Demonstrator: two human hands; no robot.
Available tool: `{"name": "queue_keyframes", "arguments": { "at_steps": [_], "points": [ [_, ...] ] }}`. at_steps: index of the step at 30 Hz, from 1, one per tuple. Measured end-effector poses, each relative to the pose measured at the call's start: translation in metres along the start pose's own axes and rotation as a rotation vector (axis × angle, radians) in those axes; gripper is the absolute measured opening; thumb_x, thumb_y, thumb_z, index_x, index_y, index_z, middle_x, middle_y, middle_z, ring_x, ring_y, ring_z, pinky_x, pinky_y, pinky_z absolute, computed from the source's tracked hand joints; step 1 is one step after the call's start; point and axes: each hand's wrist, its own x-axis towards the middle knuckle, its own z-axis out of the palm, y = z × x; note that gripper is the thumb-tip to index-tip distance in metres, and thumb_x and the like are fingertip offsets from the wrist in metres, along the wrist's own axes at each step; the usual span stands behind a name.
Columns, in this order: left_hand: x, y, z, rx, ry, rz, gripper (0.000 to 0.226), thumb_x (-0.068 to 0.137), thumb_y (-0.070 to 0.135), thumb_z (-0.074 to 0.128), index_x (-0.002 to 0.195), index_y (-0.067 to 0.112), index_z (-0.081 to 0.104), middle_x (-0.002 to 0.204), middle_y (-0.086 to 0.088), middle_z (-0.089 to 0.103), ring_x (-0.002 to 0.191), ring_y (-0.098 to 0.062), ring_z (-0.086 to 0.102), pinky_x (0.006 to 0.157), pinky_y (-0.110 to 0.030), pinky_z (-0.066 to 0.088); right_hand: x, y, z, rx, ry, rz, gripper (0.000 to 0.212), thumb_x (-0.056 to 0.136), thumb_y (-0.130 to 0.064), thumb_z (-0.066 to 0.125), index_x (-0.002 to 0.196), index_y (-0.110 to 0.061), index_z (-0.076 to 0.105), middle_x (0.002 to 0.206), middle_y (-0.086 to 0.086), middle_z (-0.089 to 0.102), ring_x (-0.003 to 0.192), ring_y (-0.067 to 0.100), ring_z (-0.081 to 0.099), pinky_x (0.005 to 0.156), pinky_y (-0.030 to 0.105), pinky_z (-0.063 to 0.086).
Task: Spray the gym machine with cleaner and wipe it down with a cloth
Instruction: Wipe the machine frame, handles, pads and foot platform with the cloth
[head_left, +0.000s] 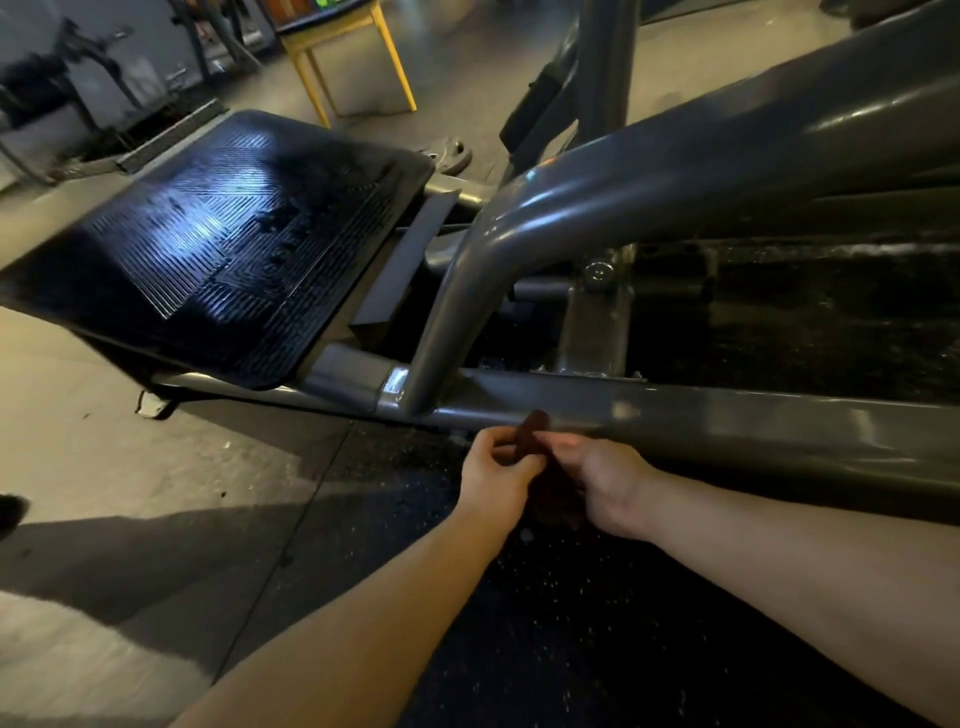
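Gym machine (675, 410) fills my view from 9 o'clock round to 3 o'clock. Dark grey frame, with a low rail (753, 415) running out to 3 o'clock and a thick bent tube (571, 208) rising from it toward 1 o'clock. Black ribbed footplate (234, 249) sits tilted at 10 o'clock, with a sheen on its surface.

Cloth (527, 434), dark brown, is bunched just below centre; its top end lies against the rail's front edge, as far as I can tell. Left hand (493, 478) grips the cloth from the 9 o'clock side, fingers curled round it. Right hand (608, 483) holds the same cloth from the 3 o'clock side, thumb and fingers pinched on it. The two hands nearly touch. Both forearms come in bare from 5 and 6 o'clock.

Under the hands I note a black speckled rubber mat (519, 623), and a pale concrete floor (104, 441) at 8 o'clock. Yellow-legged stool (395, 57) stands at 12 o'clock, well apart from the footplate.
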Motion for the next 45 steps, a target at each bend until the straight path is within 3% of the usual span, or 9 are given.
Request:
{"name": "queue_keyframes", "arguments": {
  "at_steps": [4, 7, 10, 14, 18, 26, 33, 37, 45],
  "points": [
    [0.017, 0.006, -0.005, 0.115, 0.166, 0.046, 0.027, 0.089, 0.006, 0.074, 0.104, 0.026, 0.063, 0.106, -0.001, 0.069, 0.1, -0.02, 0.07, 0.09, -0.039, 0.061, 0.014, -0.019, -0.018, -0.665, 0.088, -0.303, 0.028, 0.099, -0.01, 0.061, 0.119, -0.021, 0.078, 0.124, 0.002, 0.073, 0.116, 0.019, 0.066, 0.095, 0.027, 0.051],
    [0.043, 0.017, -0.006, 0.294, 0.302, 0.202, 0.027, 0.093, 0.009, 0.071, 0.11, 0.027, 0.062, 0.118, 0.003, 0.061, 0.107, -0.015, 0.064, 0.101, -0.037, 0.055, 0.029, -0.032, -0.043, -1.339, 0.305, -0.458, 0.043, 0.101, -0.021, 0.055, 0.142, -0.029, 0.06, 0.156, -0.003, 0.048, 0.15, 0.022, 0.032, 0.123, 0.044, 0.024],
    [0.069, 0.024, 0.002, 0.516, 0.218, 0.269, 0.034, 0.099, 0.016, 0.066, 0.132, 0.021, 0.06, 0.14, 0.0, 0.048, 0.124, -0.02, 0.056, 0.112, -0.038, 0.046, 0.034, -0.034, -0.062, -1.731, 0.423, -0.34, 0.059, 0.103, -0.034, 0.046, 0.16, -0.031, 0.028, 0.172, 0.007, 0.007, 0.158, 0.033, -0.005, 0.125, 0.055, 0.004],
    [0.092, 0.006, 0.026, 0.999, 0.045, 0.278, 0.036, 0.106, 0.036, 0.053, 0.137, 0.02, 0.063, 0.157, -0.003, 0.042, 0.142, -0.026, 0.038, 0.119, -0.041, 0.035, 0.037, -0.031, -0.08, -1.808, 0.46, -0.247, 0.058, 0.109, -0.042, 0.03, 0.164, -0.034, 0.013, 0.173, 0.008, -0.004, 0.157, 0.038, -0.01, 0.126, 0.059, 0.002],
    [0.101, -0.002, 0.033, 1.039, 0.09, 0.273, 0.054, 0.107, 0.039, 0.049, 0.157, 0.026, 0.035, 0.165, -0.002, 0.029, 0.149, -0.028, 0.026, 0.118, -0.048, 0.037, 0.041, -0.026, -0.089, -1.873, 0.494, -0.309, 0.059, 0.109, -0.047, 0.028, 0.164, -0.036, 0.009, 0.173, 0.006, -0.002, 0.157, 0.038, -0.008, 0.126, 0.057, 0.004],
    [0.146, 0.007, 0.018, 1.158, -0.032, 0.086, 0.061, 0.11, 0.054, 0.022, 0.165, 0.028, 0.015, 0.173, -0.005, 0.0, 0.159, -0.028, -0.008, 0.129, -0.046, 0.0, 0.052, -0.022, -0.09, -1.886, 0.535, -0.44, 0.062, 0.105, -0.056, 0.032, 0.163, -0.036, 0.019, 0.173, 0.006, 0.009, 0.158, 0.035, 0.001, 0.125, 0.053, 0.007],
    [0.115, -0.011, 0.036, 1.048, 0.137, 0.235, 0.035, 0.109, 0.036, 0.041, 0.136, 0.018, 0.053, 0.167, -0.005, 0.03, 0.158, -0.027, 0.014, 0.128, -0.045, 0.02, 0.058, -0.02, -0.093, -1.913, 0.584, -0.445, 0.06, 0.104, -0.053, 0.038, 0.161, -0.037, 0.028, 0.171, 0.005, 0.018, 0.156, 0.034, 0.01, 0.122, 0.052, 0.011],
    [0.069, -0.036, 0.06, 1.09, -0.105, 0.466, 0.025, 0.109, 0.035, 0.042, 0.118, 0.017, 0.057, 0.17, -0.001, 0.023, 0.159, -0.02, 0.004, 0.13, -0.041, 0.014, 0.055, -0.021, -0.089, -1.937, 0.623, -0.443, 0.059, 0.098, -0.053, 0.051, 0.154, -0.038, 0.043, 0.166, 0.006, 0.033, 0.152, 0.034, 0.022, 0.117, 0.052, 0.018],
    [0.135, -0.023, 0.005, 0.941, 0.168, 0.166, 0.05, 0.109, 0.039, 0.041, 0.157, 0.025, 0.036, 0.16, -0.006, 0.041, 0.147, -0.029, 0.039, 0.116, -0.05, 0.04, 0.05, -0.029, -0.097, -1.948, 0.561, -0.502, 0.059, 0.1, -0.051, 0.049, 0.156, -0.036, 0.04, 0.165, 0.007, 0.032, 0.151, 0.034, 0.023, 0.116, 0.053, 0.023]
  ]
}}
